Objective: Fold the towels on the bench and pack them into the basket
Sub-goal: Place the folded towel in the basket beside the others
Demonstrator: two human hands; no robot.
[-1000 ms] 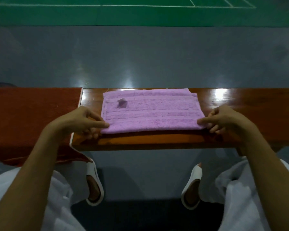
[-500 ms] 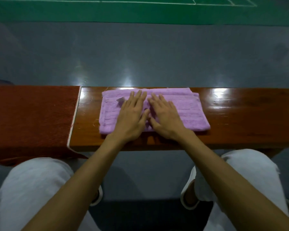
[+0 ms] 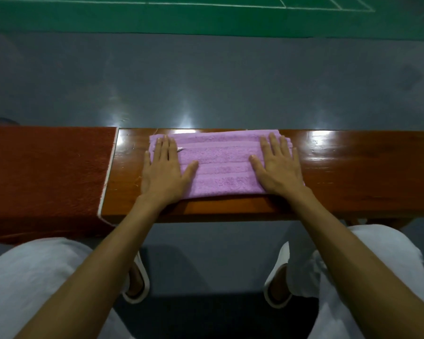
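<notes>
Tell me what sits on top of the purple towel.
The left hand and right hand press flat on the purple towel, one at each end, fingers straight. A small tag pokes out beside the left hand. The cloth beneath the palms is hidden.

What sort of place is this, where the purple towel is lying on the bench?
Probably an indoor sports hall: a green court surface with white boundary lines lies beyond a glossy grey floor, and the long varnished wooden bench looks like courtside seating.
</notes>
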